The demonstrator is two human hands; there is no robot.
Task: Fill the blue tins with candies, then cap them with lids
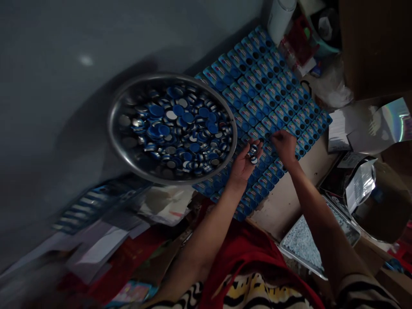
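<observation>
Several small round silver-and-blue caps (pixel 253 159) rest in my left hand (pixel 243 165), its fingers curled beneath them. To its right my right hand (pixel 286 148) is low over the blue printed cards (pixel 254 107), fingertips pinched together; whatever may be between them is too small to make out. The cards lie in tight rows, many with a dark round spot at one end and others with a blue one. Left of my hands, a large steel bowl (pixel 117 146) holds a heap of the same caps, some blue side up and some silver.
A tray of pale blue-white granules (pixel 302 240) sits below my right forearm. Clear plastic bags and a black package (pixel 334 176) lie at the right. A white cylindrical container (pixel 280 19) stands behind the cards. Papers (pixel 103 246) are at the lower left, beside the grey wall (pixel 64 64).
</observation>
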